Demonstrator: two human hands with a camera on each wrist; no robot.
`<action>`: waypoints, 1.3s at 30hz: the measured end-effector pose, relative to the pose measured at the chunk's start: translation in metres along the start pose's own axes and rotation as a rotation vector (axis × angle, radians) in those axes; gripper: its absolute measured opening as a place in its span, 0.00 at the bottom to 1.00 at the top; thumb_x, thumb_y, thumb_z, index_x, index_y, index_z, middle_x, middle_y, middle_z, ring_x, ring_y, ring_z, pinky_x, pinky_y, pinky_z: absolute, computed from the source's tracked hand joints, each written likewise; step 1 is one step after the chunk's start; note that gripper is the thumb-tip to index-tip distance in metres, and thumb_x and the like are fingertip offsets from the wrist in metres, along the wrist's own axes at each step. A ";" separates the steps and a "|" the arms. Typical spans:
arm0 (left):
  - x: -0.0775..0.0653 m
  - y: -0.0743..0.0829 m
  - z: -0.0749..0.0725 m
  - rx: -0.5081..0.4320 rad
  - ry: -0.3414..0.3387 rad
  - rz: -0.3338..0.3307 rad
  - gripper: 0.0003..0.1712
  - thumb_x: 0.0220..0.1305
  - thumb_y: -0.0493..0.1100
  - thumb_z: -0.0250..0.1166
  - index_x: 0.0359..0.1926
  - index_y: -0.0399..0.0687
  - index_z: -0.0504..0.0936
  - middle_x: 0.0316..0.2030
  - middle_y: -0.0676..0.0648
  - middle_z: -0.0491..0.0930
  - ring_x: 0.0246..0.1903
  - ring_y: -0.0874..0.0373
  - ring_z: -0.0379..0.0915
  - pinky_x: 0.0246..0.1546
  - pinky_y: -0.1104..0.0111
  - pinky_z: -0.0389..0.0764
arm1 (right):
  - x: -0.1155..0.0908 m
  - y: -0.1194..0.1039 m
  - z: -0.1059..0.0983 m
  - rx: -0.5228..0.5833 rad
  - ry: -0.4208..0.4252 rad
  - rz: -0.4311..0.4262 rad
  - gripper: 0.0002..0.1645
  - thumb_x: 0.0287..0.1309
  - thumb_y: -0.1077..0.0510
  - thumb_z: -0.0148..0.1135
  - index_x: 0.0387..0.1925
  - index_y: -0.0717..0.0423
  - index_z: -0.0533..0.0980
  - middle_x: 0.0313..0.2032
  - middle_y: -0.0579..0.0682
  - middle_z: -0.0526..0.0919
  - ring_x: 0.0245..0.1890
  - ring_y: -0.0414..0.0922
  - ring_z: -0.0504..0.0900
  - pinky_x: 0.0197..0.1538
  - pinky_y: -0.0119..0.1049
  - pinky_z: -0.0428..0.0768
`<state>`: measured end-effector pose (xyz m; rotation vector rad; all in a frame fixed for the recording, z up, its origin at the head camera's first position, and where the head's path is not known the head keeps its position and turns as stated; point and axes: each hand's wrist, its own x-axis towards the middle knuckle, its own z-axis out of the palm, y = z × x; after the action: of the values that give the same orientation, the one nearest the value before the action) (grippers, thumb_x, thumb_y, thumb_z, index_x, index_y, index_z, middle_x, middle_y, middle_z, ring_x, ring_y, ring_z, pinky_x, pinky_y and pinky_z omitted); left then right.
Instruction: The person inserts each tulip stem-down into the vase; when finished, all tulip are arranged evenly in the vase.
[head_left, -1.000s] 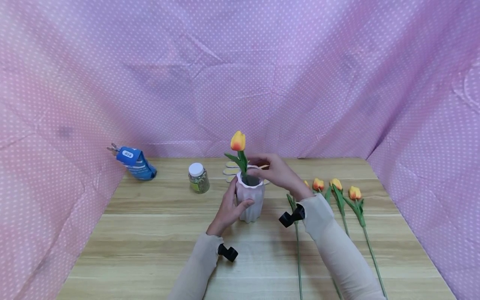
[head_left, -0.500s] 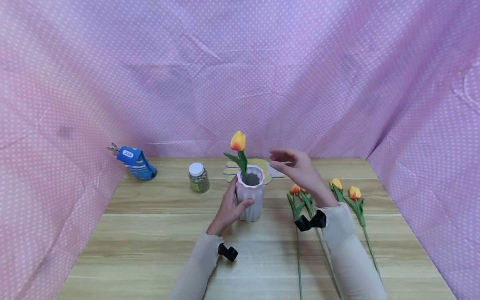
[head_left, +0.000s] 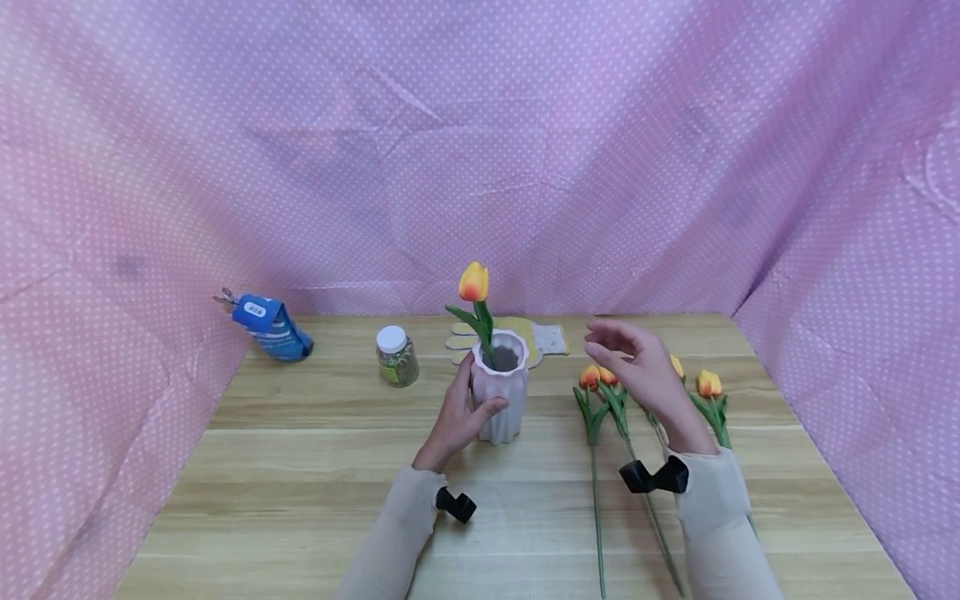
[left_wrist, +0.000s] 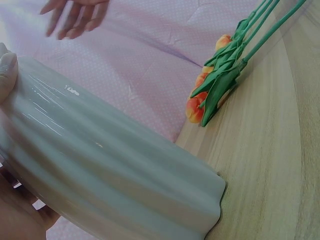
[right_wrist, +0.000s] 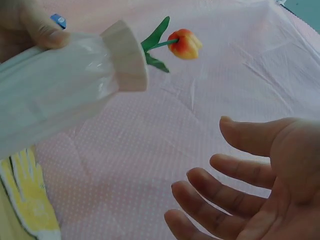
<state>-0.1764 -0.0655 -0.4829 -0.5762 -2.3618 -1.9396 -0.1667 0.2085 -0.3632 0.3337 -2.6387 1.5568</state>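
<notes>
A white fluted vase (head_left: 504, 404) stands upright on the table, one yellow-orange tulip (head_left: 474, 282) leaning out of its left side. My left hand (head_left: 459, 414) grips the vase from the left, thumb across its front. In the left wrist view the glossy vase wall (left_wrist: 110, 145) fills much of the picture. My right hand (head_left: 641, 367) hovers above the loose tulips (head_left: 617, 400) on the right, fingers loosely bent and apart. Nothing lies between them in the right wrist view, where the hand (right_wrist: 250, 185) shows its palm side. The forearm hides some stems.
Behind the vase lies a yellow and white glove (head_left: 551, 338). A white-lidded jar (head_left: 397, 357) of green bits stands left of the vase. Farther left is a blue bag (head_left: 272, 325) with a metal tool tip behind it. A pink dotted cloth (head_left: 480, 167) surrounds the table (head_left: 300, 500).
My right hand has drawn away from the vase's mouth, moving right and toward me over the loose tulips. The left hand keeps its grip, and the tulip stays in the vase.
</notes>
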 end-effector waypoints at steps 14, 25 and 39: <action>0.000 -0.001 0.000 -0.005 0.006 -0.034 0.56 0.62 0.63 0.68 0.80 0.53 0.46 0.76 0.43 0.59 0.76 0.43 0.55 0.77 0.41 0.52 | -0.033 0.055 0.012 -0.027 0.038 0.159 0.27 0.70 0.51 0.60 0.63 0.63 0.72 0.52 0.63 0.81 0.42 0.29 0.82 0.42 0.31 0.88; 0.001 -0.001 0.000 -0.006 -0.001 -0.012 0.55 0.63 0.62 0.67 0.79 0.52 0.47 0.75 0.43 0.60 0.75 0.43 0.56 0.77 0.40 0.54 | -0.048 0.083 0.036 -0.156 0.023 0.245 0.28 0.66 0.53 0.65 0.61 0.65 0.74 0.48 0.62 0.84 0.48 0.56 0.85 0.40 0.30 0.84; 0.000 0.000 -0.001 -0.002 -0.005 0.009 0.54 0.64 0.62 0.67 0.79 0.53 0.47 0.75 0.43 0.60 0.75 0.44 0.56 0.77 0.41 0.56 | -0.064 0.100 0.060 -0.239 -0.022 0.349 0.33 0.63 0.54 0.67 0.62 0.71 0.70 0.48 0.65 0.83 0.49 0.60 0.85 0.44 0.43 0.89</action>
<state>-0.1768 -0.0663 -0.4831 -0.5912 -2.3563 -1.9401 -0.1222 0.2134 -0.4889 -0.1311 -2.9814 1.2896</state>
